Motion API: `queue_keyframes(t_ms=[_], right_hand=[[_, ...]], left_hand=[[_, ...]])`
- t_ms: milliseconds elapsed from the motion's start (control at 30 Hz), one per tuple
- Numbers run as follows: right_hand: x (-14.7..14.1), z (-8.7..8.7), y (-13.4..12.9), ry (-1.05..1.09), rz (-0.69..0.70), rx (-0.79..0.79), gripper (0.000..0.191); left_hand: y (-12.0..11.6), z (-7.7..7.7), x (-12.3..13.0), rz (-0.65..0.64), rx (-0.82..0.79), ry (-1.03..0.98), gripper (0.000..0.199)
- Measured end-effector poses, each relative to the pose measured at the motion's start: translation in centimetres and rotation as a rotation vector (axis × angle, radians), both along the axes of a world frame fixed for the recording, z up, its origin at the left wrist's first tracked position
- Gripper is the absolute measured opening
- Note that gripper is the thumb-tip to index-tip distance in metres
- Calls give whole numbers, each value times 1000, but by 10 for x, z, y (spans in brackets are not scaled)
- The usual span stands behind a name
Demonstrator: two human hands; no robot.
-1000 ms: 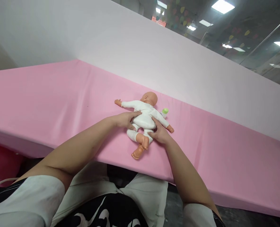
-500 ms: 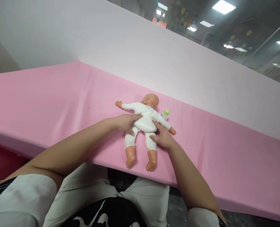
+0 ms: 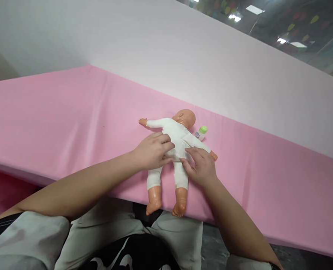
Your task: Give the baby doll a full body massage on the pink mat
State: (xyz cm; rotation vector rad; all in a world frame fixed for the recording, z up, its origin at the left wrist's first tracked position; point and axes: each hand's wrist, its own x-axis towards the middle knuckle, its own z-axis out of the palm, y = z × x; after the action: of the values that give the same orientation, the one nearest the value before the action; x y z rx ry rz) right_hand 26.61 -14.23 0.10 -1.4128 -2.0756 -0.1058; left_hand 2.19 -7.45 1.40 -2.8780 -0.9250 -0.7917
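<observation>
A baby doll [image 3: 175,135] in white cloth lies on its front on the pink-covered table, arms spread and head turned to one side. My left hand [image 3: 154,150] rests at the left side of its lower back, fingers bent and the thumb apart from them. On the other side, my right hand [image 3: 202,165] is at the doll's right hip, fingertips near the cloth and the thumb spread from the fingers. Neither hand is closed around anything. A small bottle [image 3: 201,132] with a green cap lies beside the doll's head and outstretched arm.
The pink table cover [image 3: 281,187] stretches to both sides. A white wall panel [image 3: 144,45] rises behind it, with glass [image 3: 267,26] above reflecting ceiling lights. The table's front edge runs close to my legs, and the doll's feet reach that edge.
Both hands have shifted from holding the doll's hips and upper thighs to its lower back, fingers more bent. The doll's feet appear closer to the front edge; the view has tilted slightly.
</observation>
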Motion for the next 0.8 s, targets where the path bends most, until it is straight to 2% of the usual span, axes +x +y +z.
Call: queue_keyframes(t_ms=[100, 200, 367, 533, 700, 800], right_hand=[[-9, -3, 0, -69, 113, -94, 26], [-13, -3, 2, -120, 150, -193, 25], [-7, -3, 2, -39, 208, -154, 19], [-5, -7, 5, 77, 112, -12, 25], [-7, -8, 10, -24, 132, -198, 35], [-7, -7, 9, 10, 177, -198, 29]], left_hand=[[-4, -7, 9, -101, -3, 111, 32], [-2, -10, 13, -111, -59, 177, 26], [-1, -6, 11, -99, -123, 112, 27], [-1, -6, 10, -109, -3, -30, 34], [5, -10, 15, -95, -93, 74, 33], [7, -12, 15, -80, -157, 57, 27]])
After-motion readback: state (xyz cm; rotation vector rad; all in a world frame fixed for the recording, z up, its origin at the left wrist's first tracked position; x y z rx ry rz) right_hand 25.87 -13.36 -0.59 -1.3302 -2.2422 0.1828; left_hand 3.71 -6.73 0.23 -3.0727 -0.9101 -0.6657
